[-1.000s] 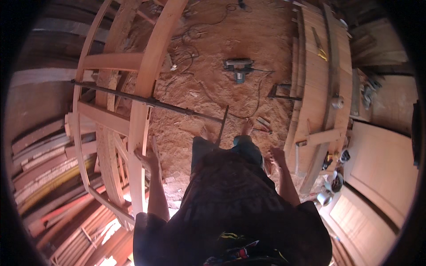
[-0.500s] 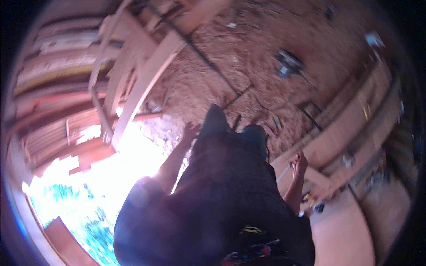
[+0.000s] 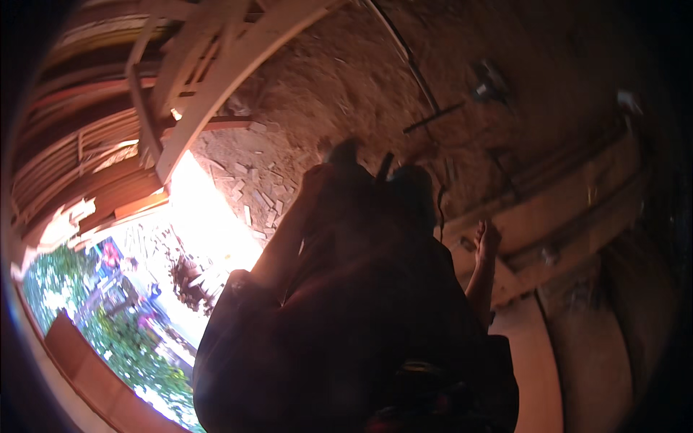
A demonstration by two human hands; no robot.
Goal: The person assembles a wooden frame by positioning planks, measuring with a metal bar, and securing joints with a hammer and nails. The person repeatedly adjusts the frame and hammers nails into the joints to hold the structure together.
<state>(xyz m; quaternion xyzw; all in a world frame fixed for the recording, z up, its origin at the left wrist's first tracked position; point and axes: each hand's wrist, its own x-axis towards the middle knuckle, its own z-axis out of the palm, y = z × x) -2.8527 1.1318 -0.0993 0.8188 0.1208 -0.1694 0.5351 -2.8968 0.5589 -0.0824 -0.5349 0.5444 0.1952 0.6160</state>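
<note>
My right hand (image 3: 489, 237) is raised on the right side of my body, beside the long wooden boards (image 3: 534, 231). Its fingers are curled in; whether anything is inside them is too dark to see. My left arm reaches forward along my left leg, and my left hand (image 3: 313, 175) is by the knee. Its fingers are lost in shadow against the leg, so their pose is unclear. Dark clothing covers my body in the middle of the picture.
At left, timber stacks (image 3: 79, 148) and a leaning plank (image 3: 209, 115) stand by a bright opening. Small wood offcuts (image 3: 271, 202) litter the floor. A dark metal bar (image 3: 408, 54) and a blurred power tool (image 3: 489, 81) lie ahead. A pale curved panel (image 3: 523, 361) is at lower right.
My view has turned, and the bright doorway now shows greenery and offcuts more plainly. My left hand has come in closer to my leg. My right hand has risen slightly.
</note>
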